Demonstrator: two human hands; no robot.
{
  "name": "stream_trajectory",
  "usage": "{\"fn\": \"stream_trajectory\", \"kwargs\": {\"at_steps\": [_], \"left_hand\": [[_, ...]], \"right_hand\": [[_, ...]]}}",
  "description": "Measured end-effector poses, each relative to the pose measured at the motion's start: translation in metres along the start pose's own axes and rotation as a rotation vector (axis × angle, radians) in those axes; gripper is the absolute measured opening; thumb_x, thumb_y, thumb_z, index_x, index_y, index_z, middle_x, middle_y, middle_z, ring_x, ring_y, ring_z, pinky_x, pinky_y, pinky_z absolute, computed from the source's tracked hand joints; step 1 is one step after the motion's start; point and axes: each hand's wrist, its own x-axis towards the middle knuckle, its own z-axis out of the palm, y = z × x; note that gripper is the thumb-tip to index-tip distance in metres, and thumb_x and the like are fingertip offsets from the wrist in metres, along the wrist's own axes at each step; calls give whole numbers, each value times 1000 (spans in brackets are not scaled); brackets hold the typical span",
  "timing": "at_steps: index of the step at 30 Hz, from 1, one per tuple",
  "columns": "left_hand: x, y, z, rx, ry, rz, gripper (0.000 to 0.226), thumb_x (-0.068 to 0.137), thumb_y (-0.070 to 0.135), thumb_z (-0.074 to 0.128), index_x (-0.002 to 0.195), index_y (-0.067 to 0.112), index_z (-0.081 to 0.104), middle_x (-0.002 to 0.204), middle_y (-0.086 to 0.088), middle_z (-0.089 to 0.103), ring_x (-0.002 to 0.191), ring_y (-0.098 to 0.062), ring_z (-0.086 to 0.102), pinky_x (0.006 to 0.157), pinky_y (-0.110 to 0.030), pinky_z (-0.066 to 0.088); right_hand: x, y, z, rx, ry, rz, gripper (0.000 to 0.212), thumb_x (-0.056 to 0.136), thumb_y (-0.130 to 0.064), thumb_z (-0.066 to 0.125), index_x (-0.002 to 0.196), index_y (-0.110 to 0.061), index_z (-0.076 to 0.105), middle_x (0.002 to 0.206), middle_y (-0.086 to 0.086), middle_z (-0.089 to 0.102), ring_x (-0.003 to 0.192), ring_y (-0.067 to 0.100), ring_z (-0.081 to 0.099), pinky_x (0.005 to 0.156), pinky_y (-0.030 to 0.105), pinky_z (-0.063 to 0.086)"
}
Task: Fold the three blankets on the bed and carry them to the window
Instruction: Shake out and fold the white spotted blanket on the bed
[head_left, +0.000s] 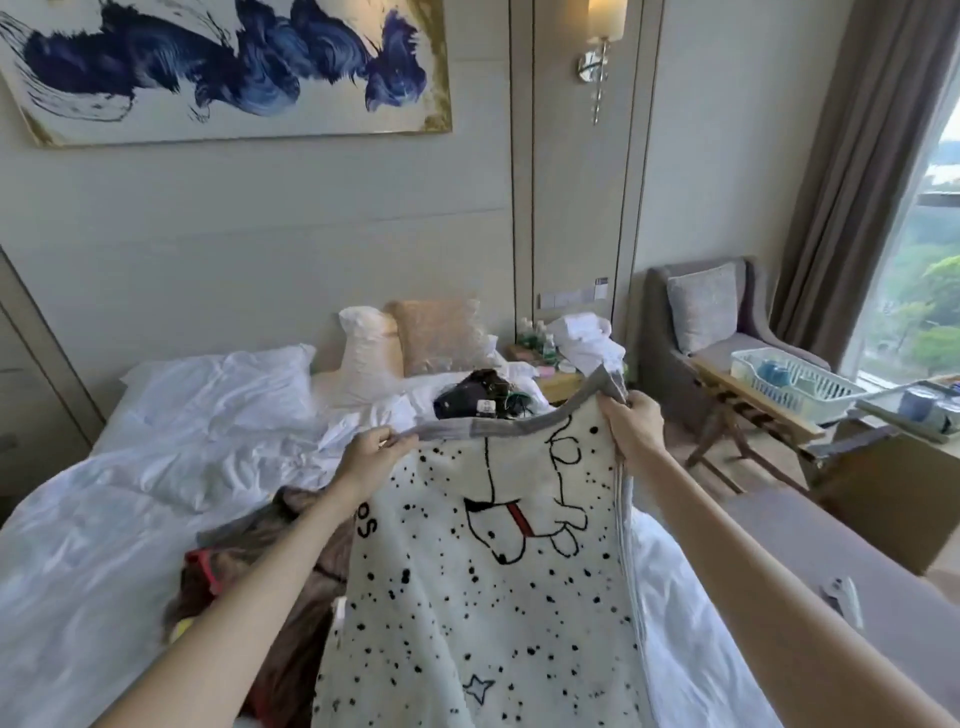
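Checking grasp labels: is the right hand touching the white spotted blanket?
Touching. The head view shows the right hand gripping the grey top edge of the white spotted blanket, fingers curled over the hem.

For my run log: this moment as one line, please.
stage: folding | left hand: grips white spotted blanket, top edge | right hand: grips its top corner | brown blanket: heaped on bed
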Motion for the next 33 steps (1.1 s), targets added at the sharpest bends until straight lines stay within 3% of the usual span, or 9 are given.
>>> {"fn": "stream_trajectory", "kwargs": {"at_steps": [4, 8, 14, 17, 20, 23, 26, 30, 33], "left_hand": [[-11, -8, 29, -3, -192, 56, 29, 94, 22, 64, 73, 8, 49, 69, -2, 37, 69, -17, 42, 67, -30, 27], [-10, -1, 43, 54, -264, 109, 26, 92, 25, 66, 78, 5, 56, 70, -2, 45, 67, -14, 46, 64, -30, 31], [-4, 7, 39, 32, -420, 157, 47, 81, 31, 76, 121, 19, 53, 120, 0, 58, 113, -11, 55, 99, -28, 45], [-6, 14, 38, -133, -505, 136, 31, 87, 31, 67, 112, 15, 64, 119, -4, 67, 112, -12, 62, 98, -27, 47], [-9, 14, 37, -238, -458, 81, 11, 94, 23, 61, 99, 17, 69, 96, 3, 72, 92, -7, 67, 84, -21, 51], [-8, 13, 32, -266, -344, 101, 19, 98, 21, 58, 102, 4, 65, 95, -7, 66, 92, -17, 62, 84, -32, 48], [-7, 12, 22, -289, -239, 126, 27, 99, 20, 56, 112, -3, 61, 99, -14, 61, 93, -22, 59, 85, -32, 43], [-3, 6, 3, -315, -134, 152, 24, 99, 23, 55, 110, 3, 63, 100, -12, 63, 93, -20, 59, 84, -32, 44], [1, 0, -13, -326, -36, 162, 19, 99, 24, 56, 83, 15, 61, 78, 0, 55, 79, -16, 52, 75, -30, 38]], "right_hand": [[-30, 28, 25, -78, -393, -54, 15, 82, -14, 70, 90, -13, 57, 81, 6, 61, 73, 17, 58, 67, 30, 47], [-46, 29, 47, -146, -623, -179, 20, 83, -3, 70, 94, -12, 57, 75, -10, 58, 55, -15, 55, 49, 1, 37], [-48, 3, 58, -182, -769, -303, 14, 87, -13, 68, 80, -6, 58, 73, 6, 52, 64, 13, 49, 55, 22, 37], [-48, -9, 60, -123, -821, -284, 21, 85, -12, 70, 70, -10, 57, 63, -2, 50, 57, 8, 46, 49, 16, 34], [-44, -13, 65, -134, -827, -268, 31, 83, -8, 72, 59, -17, 53, 52, -16, 47, 49, -1, 43, 49, 11, 32], [-42, -4, 69, -182, -925, -161, 12, 80, -7, 74, 82, -1, 64, 77, 0, 65, 70, 9, 61, 69, 19, 50], [-44, 21, 74, -432, -1003, -138, 24, 80, -14, 76, 68, -15, 54, 69, -8, 56, 59, 3, 51, 49, 3, 36], [-51, 72, 89, -679, -1017, -178, 31, 80, -15, 71, 63, -21, 46, 67, -8, 46, 57, 4, 39, 42, 4, 31], [-56, 108, 95, -798, -917, -219, 28, 78, -18, 66, 62, -21, 43, 64, -7, 44, 54, 7, 39, 45, 15, 29]]}}
